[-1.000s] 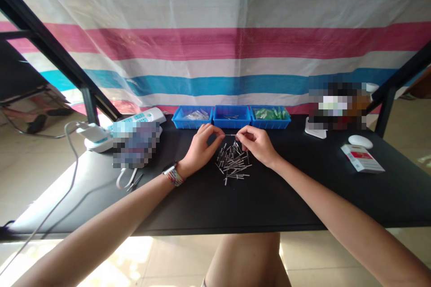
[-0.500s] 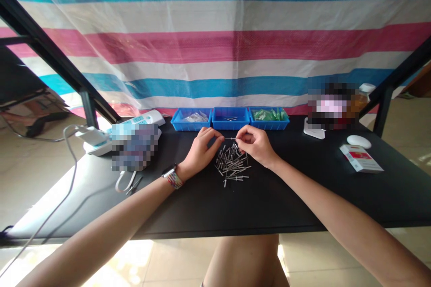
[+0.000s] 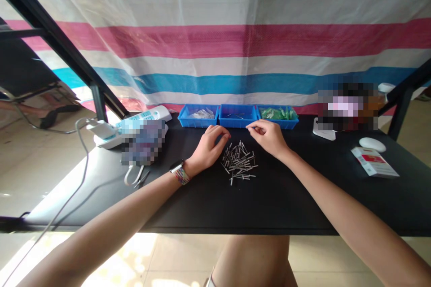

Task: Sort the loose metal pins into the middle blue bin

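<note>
pile of metal pins (image 3: 239, 162) lies on the black table (image 3: 303, 197), in the gap between your two hands and a little closer to you than either set of fingertips. the pins cross one another, though most run with their long axis from near-left to far-right, and heads are hard to tell from shanks. behind the pile, along the table's far edge, three blue trays stand side by side: the left tray (image 3: 198, 122) holds something clear, the middle tray (image 3: 237, 123) a few loose pins, the right tray (image 3: 278, 123) green pieces. your left hand (image 3: 208, 148) rests just beside the pile's left edge and is the nearer of the two to it. its fingers are curled under, and nothing shows whether they hold anything. your right hand (image 3: 269, 136) sits farther back, between the pile and the trays, with thumb and forefinger pinched together and pointing left (there may be one thin pin in that pinch, but it is too small to be sure).
</note>
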### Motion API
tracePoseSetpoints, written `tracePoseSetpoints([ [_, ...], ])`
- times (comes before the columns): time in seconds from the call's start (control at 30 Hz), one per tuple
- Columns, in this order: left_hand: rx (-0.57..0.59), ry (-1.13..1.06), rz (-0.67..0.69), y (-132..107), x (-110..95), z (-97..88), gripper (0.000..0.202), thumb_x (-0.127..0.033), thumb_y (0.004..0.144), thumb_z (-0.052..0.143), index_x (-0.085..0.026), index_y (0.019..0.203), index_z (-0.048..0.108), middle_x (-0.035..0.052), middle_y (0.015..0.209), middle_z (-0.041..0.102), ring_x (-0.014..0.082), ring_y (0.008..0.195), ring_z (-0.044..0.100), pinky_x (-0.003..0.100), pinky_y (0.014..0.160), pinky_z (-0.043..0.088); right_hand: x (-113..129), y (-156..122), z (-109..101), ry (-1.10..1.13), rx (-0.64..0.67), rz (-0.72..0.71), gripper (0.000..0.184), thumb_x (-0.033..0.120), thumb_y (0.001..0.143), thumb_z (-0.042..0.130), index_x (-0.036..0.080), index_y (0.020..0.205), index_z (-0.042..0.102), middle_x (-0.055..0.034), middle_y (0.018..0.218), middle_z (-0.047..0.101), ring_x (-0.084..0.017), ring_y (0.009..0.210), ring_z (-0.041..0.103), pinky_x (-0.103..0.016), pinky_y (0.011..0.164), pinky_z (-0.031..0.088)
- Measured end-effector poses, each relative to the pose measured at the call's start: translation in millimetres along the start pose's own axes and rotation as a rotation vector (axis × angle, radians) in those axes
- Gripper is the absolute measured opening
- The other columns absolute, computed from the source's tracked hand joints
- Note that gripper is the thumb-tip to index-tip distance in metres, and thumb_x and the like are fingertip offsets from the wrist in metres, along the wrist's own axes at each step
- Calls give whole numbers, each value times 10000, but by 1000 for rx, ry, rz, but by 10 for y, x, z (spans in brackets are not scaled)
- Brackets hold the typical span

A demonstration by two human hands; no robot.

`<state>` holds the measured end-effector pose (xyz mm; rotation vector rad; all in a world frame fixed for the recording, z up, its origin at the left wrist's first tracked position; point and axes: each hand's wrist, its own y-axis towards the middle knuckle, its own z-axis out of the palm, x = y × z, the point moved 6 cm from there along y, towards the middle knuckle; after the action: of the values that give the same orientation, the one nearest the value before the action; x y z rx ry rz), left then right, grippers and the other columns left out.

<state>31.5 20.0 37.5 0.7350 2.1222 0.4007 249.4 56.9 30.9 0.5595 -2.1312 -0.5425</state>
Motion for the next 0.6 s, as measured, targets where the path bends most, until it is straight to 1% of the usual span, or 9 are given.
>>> tracePoseSetpoints([
  [0.03, 13, 8, 8, 3, -2, 13, 239, -332, 1086, 486, -225, 945, 647, 50, 956, 717, 239, 951, 615, 408, 953, 487, 26, -40, 45, 5, 73, -21, 130, 214, 893, 692, 197, 890, 821, -20, 733, 662, -144, 581, 529, -297, 601, 429],
  [0.1, 52, 33, 23, 8, -1, 50, 198, -290, 1056, 519, -223, 949, 671, 49, 971, 731, 240, 947, 621, 418, 959, 482, 81, -107, 131, 10, 207, -62, 159, 146, 875, 687, 206, 917, 828, -21, 800, 666, -124, 576, 513, -287, 592, 416],
  [0.13, 75, 50, 30, 9, 5, 72, 181, -270, 1038, 535, -223, 964, 693, 50, 985, 737, 243, 953, 624, 423, 963, 481, 103, -129, 164, 8, 255, -77, 189, 114, 868, 677, 211, 924, 829, -22, 830, 667, -117, 579, 509, -283, 592, 411],
  [0.2, 115, 89, 38, 7, 29, 113, 184, -244, 1005, 563, -229, 1020, 745, 58, 1015, 741, 252, 975, 630, 433, 967, 484, 124, -151, 205, -7, 310, -95, 238, 68, 861, 660, 219, 932, 830, -26, 883, 673, -113, 598, 514, -280, 605, 411],
  [0.33, 170, 126, 49, -6, 104, 175, 247, -232, 980, 589, -248, 1100, 804, 74, 1046, 736, 265, 1022, 641, 447, 985, 490, 94, -152, 234, -65, 348, -98, 267, 40, 859, 662, 230, 951, 826, -31, 947, 683, -114, 630, 535, -276, 626, 417],
  [0.47, 200, 127, 75, -14, 131, 199, 247, -247, 990, 589, -251, 1093, 814, 73, 1058, 751, 263, 1021, 646, 451, 992, 487, 79, -147, 216, -116, 365, -109, 259, 26, 845, 692, 219, 964, 818, -27, 946, 674, -115, 660, 548, -270, 648, 418],
  [0.6, 209, 124, 83, -9, 100, 190, 247, -256, 989, 585, -243, 1084, 812, 73, 1054, 761, 266, 1006, 641, 450, 973, 495, 96, -127, 171, -122, 380, -123, 210, 58, 868, 731, 219, 970, 819, -29, 952, 671, -123, 691, 559, -275, 672, 415],
])
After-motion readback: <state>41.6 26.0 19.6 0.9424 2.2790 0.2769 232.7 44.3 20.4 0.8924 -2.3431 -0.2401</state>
